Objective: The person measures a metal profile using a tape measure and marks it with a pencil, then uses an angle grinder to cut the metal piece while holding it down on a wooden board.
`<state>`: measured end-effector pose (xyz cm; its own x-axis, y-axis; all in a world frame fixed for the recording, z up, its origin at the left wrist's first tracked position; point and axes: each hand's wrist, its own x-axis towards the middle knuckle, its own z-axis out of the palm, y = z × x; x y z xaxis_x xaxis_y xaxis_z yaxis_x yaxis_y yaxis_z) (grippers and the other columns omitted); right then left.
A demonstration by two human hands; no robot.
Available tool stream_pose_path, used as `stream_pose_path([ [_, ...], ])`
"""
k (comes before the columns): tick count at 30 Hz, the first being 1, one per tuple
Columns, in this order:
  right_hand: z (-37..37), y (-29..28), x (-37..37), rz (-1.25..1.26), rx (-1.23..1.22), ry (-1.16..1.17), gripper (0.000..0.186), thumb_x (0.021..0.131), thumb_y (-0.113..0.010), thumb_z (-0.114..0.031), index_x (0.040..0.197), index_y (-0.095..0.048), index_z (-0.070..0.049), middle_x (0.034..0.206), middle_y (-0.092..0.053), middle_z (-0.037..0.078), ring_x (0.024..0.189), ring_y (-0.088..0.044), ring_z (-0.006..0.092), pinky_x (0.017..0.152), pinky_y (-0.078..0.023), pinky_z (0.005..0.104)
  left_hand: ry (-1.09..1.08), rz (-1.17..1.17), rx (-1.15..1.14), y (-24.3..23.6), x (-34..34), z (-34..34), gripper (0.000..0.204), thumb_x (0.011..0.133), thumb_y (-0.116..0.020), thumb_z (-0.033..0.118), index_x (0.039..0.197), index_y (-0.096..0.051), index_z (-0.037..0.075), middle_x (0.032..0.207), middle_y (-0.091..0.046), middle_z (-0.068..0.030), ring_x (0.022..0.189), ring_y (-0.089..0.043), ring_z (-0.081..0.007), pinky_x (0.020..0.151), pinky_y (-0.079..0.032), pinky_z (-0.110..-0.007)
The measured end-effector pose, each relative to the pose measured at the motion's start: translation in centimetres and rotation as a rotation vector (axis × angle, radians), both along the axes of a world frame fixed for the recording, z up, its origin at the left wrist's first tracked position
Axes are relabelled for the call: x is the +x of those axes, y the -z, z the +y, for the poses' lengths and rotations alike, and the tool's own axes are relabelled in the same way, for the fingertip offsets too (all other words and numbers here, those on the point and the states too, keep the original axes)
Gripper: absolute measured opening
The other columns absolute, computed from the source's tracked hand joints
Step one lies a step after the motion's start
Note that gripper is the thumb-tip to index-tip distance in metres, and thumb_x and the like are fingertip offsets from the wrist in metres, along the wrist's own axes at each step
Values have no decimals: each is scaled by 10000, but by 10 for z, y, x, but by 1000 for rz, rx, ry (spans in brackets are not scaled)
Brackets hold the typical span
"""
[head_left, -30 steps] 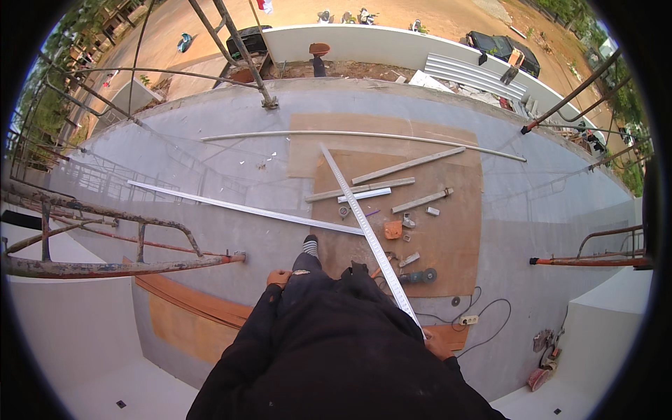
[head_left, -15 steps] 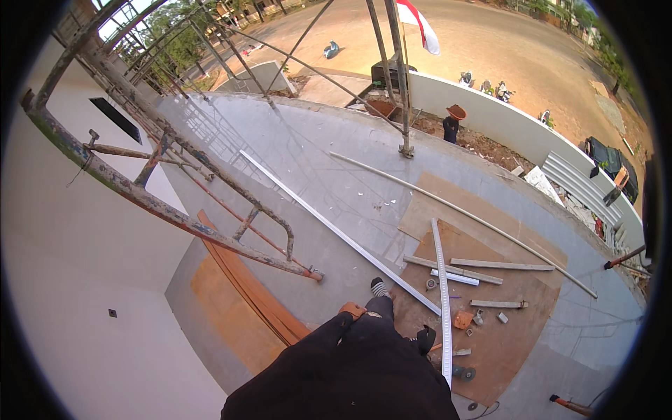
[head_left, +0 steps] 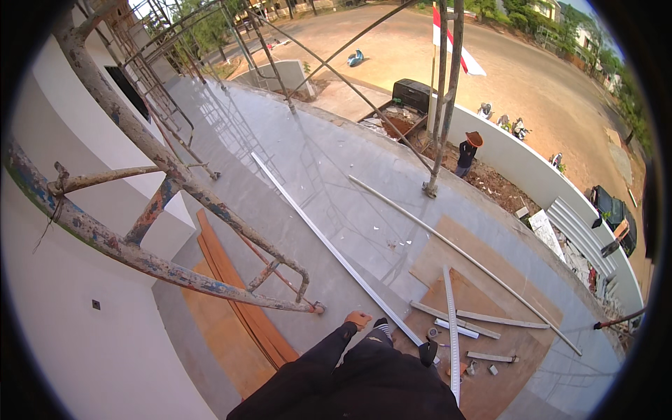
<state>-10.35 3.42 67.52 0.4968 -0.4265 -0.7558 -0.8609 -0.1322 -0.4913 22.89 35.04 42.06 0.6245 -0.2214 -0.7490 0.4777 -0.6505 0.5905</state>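
My left hand (head_left: 358,320) hangs in front of me, over the grey floor beside my sock-covered left foot (head_left: 381,325). Its fingers look loosely curled, and I see nothing in them. My right hand does not show; my dark clothing covers that side. Closest to the left hand is a long white metal strip (head_left: 329,243) on the floor, running away to the far left. To the right, a perforated light metal strip (head_left: 451,329) lies across a brown board (head_left: 535,364). Several short grey bars (head_left: 502,320) and a roll of tape (head_left: 432,332) lie around it.
Rusty scaffold tubing (head_left: 231,222) rises close on my left, in front of a white wall (head_left: 77,357). Brown planks (head_left: 234,280) lie below it. A long thin pole (head_left: 476,271) crosses the floor. Beyond the floor's edge, a person (head_left: 467,155) in a reddish hat stands below.
The view has shifted, with the scaffold looming larger at left and the boards lower. My left hand has come away from my leg and further forward. The person below shows more fully.
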Motion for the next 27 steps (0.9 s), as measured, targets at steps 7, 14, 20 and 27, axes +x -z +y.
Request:
stream_pose_path([
  [7,-1,-17,56,1,-73,-46,355,786,-651,-223,1037,-613,25,866,-663,135,824,-628,211,745,-468,366,-463,116,-93,-9,43,47,251,791,-700,306,849,-631,72,655,-602,-6,511,-567,-108,425,-447,-246],
  [14,-15,-28,95,-5,-102,-99,369,779,-663,-253,1017,-624,27,842,-669,153,809,-637,223,730,-469,383,-651,298,4,-6,-2,94,230,809,-689,282,860,-614,71,708,-621,-49,553,-598,-148,459,-490,-281],
  [20,-52,-24,151,-60,-80,-234,382,774,-673,-278,999,-633,28,821,-674,169,797,-645,232,717,-471,398,-235,89,190,9,-29,110,415,782,-668,370,1027,-661,35,886,-679,-132,767,-663,-231,739,-512,-327],
  [27,-108,55,293,-275,40,-373,403,774,-685,-321,907,-600,49,783,-650,131,708,-587,167,654,-468,323,-490,151,131,12,76,53,329,786,-693,343,921,-694,43,793,-693,-85,723,-672,-165,625,-535,-314],
])
